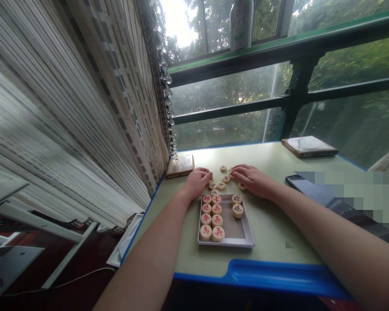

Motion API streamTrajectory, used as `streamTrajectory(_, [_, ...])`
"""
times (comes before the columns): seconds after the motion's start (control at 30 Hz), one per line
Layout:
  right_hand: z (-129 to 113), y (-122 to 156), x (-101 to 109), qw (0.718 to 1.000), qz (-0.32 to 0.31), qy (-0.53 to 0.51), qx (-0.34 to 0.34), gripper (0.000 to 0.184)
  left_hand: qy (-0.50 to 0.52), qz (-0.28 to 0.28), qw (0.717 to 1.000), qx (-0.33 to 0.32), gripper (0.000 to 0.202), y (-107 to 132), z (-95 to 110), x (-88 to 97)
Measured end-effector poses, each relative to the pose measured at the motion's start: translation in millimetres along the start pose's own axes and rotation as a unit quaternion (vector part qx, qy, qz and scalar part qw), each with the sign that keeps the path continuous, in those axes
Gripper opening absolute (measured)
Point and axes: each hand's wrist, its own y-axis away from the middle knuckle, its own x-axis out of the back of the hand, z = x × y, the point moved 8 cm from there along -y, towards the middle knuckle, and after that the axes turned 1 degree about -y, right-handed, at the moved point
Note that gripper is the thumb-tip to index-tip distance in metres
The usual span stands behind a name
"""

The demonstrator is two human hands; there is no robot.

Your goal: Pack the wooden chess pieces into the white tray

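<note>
my hands at the far edge of an open box on the counter. my left hand, fingers curled and close together, lies just left of the loose black-marked discs; i cannot tell whether it grips one. my right hand, fingers bent, reaches the discs' right side and partly covers one; its grip is likewise unclear. the box shows red-marked discs in two columns of four, left, and two dark-marked discs, far right.
</note>
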Motion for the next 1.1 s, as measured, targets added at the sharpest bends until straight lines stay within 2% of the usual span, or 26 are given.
streamTrajectory(0.1, [-0.5,0.0,0.9,1.000,0.000,-0.004,-0.001,0.040,-0.002,0.039,0.999,-0.011,0.020,-0.6,-2.4,6.2])
streamTrajectory(0.17, [-1.1,0.1,1.2,1.000,-0.001,-0.006,-0.001,0.040,0.036,0.069,0.997,0.005,0.016,-1.4,-10.0,9.0])
streamTrajectory(0.3, [-1.5,0.5,0.7,1.000,-0.004,-0.004,-0.002,0.041,0.177,0.104,0.978,0.047,0.029,-3.5,-25.6,9.8])
streamTrajectory(0.4, [-6.4,1.8,4.2,1.000,0.009,0.019,0.010,0.034,0.277,0.118,0.952,0.055,0.037,-1.9,-23.7,12.4])
streamTrajectory(0.5, [-25.5,7.6,21.3,0.992,0.087,0.068,0.058,0.026,0.368,0.051,0.925,0.085,0.043,3.2,-11.7,5.4])
streamTrajectory(0.57, [-47.6,17.0,36.8,0.976,0.164,0.079,0.116,0.022,0.412,0.017,0.907,0.080,0.045,8.4,2.4,4.5])
streamTrajectory(0.63, [-69.9,28.3,46.0,0.960,0.210,0.062,0.177,0.019,0.446,-0.021,0.892,0.070,0.045,13.6,17.0,3.5])
streamTrajectory(0.7, [-86.3,36.5,46.8,0.950,0.220,0.055,0.213,0.020,0.469,-0.058,0.879,0.064,0.044,18.5,29.2,1.4])
streamTrajectory(0.8, [-97.2,42.4,41.8,0.947,0.216,0.065,0.230,0.026,0.484,-0.106,0.866,0.059,0.044,24.5,40.8,-4.0])
streamTrajectory(0.93, [-96.2,44.5,40.2,0.942,0.227,0.078,0.236,0.017,0.476,-0.158,0.861,0.081,0.042,29.9,43.3,-14.9])
streamTrajectory(1.1, [-90.1,42.6,40.2,0.949,0.217,0.079,0.217,0.015,0.479,-0.173,0.854,0.107,0.036,32.0,42.1,-17.7])
